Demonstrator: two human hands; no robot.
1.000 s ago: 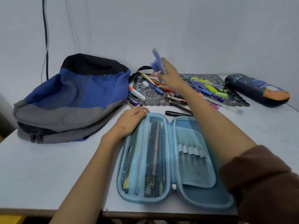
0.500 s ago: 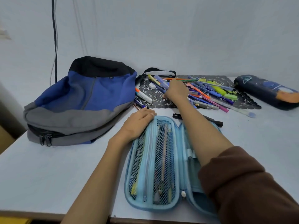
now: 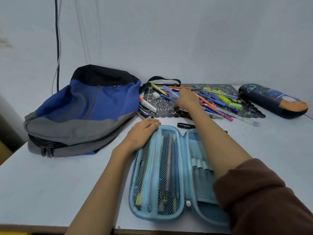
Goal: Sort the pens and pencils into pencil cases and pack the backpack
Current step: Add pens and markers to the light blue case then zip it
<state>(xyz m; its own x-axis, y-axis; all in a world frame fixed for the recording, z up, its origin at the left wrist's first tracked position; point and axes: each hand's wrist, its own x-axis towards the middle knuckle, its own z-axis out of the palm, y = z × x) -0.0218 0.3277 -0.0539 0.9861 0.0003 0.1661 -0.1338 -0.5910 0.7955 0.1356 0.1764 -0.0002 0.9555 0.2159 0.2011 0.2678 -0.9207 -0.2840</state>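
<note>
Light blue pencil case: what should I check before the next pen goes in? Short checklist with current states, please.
1. Light blue pencil case lies open and flat on the table: ok.
2. Left hand rests on its top corner, steadying it: ok.
3. Right hand grips a pen from the pen pile: cannot tell, its fingers are down among the pens.
4. Elastic loops free for a pen: cannot tell, the right forearm covers part of them.
5. Black marker sorted: not ok, it lies loose beside the case.
</note>
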